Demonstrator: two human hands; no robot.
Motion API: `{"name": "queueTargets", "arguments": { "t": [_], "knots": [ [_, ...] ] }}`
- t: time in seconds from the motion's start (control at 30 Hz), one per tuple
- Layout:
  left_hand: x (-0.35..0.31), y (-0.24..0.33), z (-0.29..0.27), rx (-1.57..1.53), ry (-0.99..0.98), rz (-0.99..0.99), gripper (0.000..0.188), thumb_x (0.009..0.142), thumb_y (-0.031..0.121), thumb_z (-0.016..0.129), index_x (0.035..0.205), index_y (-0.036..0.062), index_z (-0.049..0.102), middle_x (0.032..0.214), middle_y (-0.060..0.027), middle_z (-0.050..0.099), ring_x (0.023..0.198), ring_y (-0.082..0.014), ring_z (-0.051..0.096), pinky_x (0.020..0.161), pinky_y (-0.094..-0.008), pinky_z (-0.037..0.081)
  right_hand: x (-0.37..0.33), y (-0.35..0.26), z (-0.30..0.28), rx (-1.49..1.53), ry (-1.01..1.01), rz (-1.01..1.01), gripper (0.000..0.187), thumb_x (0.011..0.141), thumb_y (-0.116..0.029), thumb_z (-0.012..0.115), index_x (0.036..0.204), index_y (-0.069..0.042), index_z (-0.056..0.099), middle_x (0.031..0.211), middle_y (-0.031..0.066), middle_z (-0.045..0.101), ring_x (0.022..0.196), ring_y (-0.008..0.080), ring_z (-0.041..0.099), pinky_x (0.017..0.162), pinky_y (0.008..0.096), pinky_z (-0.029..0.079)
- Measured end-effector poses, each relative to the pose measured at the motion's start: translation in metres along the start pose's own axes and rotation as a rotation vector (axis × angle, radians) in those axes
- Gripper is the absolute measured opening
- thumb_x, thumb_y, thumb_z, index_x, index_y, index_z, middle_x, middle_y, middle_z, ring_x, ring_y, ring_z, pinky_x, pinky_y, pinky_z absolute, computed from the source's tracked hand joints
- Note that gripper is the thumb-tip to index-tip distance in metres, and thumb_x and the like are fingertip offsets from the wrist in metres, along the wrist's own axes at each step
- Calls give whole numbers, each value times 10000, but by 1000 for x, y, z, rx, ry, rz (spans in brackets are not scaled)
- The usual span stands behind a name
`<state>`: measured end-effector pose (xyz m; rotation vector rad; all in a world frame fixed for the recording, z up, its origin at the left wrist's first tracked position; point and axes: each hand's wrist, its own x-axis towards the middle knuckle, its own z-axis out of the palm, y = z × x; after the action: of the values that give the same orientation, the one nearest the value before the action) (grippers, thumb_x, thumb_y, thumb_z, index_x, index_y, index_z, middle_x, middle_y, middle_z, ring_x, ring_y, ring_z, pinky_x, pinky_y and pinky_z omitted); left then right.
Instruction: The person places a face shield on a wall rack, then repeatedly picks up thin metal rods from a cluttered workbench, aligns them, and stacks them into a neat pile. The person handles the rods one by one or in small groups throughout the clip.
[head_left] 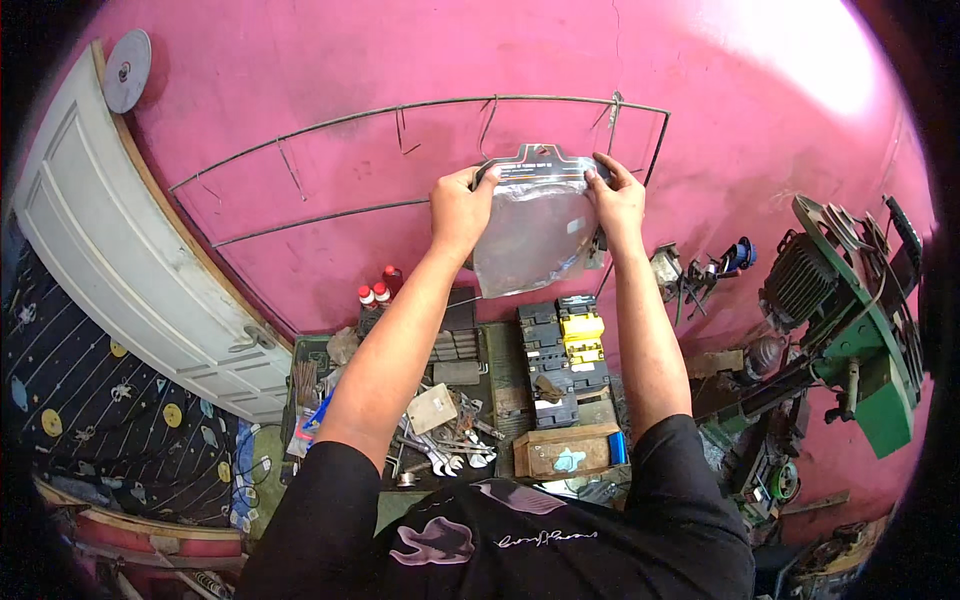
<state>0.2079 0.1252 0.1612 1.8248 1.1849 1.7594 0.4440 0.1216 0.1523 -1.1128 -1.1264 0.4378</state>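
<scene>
Up against the wall I hold a clear plastic pouch (530, 240) with a dark header card (540, 172) along its top. My left hand (460, 212) pinches the card's left end, thumb in front. The right end is gripped by my right hand (618, 205), its thumb also on the front. The pouch hangs down between my forearms and looks flat; I cannot make out its contents. Behind and around it is a thin metal rod rack (330, 117) on the pink wall. Wire hooks (290, 170) dangle from its upper rod. The card hides part of the lower rod.
Below lies a workbench with wrenches (440, 458), black and yellow organizer cases (582, 330), a wooden box (565, 452) and red-capped bottles (375, 293). A green machine with a motor (800, 280) stands at the right. At the left is a white door (110, 200).
</scene>
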Motion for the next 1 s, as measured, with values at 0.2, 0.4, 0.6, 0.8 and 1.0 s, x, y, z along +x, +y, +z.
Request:
{"name": "queueTargets", "arguments": {
  "t": [0.2, 0.4, 0.6, 0.8, 1.0],
  "knots": [
    [1, -13, -1, 84, -24, -48, 287, 917, 294, 703, 898, 11, 749, 611, -81, 635, 582, -109, 551, 579, -338, 455, 9, 16, 8, -64, -19, 5, 384, 874, -168, 747, 1253, -130, 699, 975, 43, 752, 830, 124, 700, 795, 338, 513],
    [-4, -47, 1, 149, 23, -107, 325, 914, 331, 700, 896, 10, 745, 627, -75, 642, 600, -113, 552, 590, -346, 456, 18, 59, 28, -274, -34, 41, 384, 846, -295, 760, 1224, -238, 720, 958, 52, 756, 916, 194, 700, 910, 453, 428],
    [-11, -75, -5, 259, -26, -203, 313, 911, 333, 699, 893, 25, 752, 634, -86, 652, 595, -129, 573, 594, -350, 462, 4, 72, 43, -258, -33, -14, 378, 848, -296, 755, 1220, -237, 719, 885, 56, 748, 844, 195, 698, 808, 383, 460],
    [-34, -119, -22, 310, 79, -79, 302, 896, 277, 718, 971, -15, 741, 680, -98, 692, 608, -133, 600, 598, -341, 470, -21, 80, 41, -324, 12, -150, 442, 874, -240, 734, 1311, -228, 665, 939, 103, 752, 852, 226, 712, 813, 380, 514],
    [-62, -137, -37, 221, 9, -218, 325, 899, 227, 716, 1104, -25, 721, 944, -164, 757, 849, -180, 715, 782, -314, 545, -30, 97, 47, -232, 6, -112, 522, 872, -170, 735, 1378, -164, 604, 997, 167, 742, 917, 278, 712, 842, 391, 537]
  ]
}}
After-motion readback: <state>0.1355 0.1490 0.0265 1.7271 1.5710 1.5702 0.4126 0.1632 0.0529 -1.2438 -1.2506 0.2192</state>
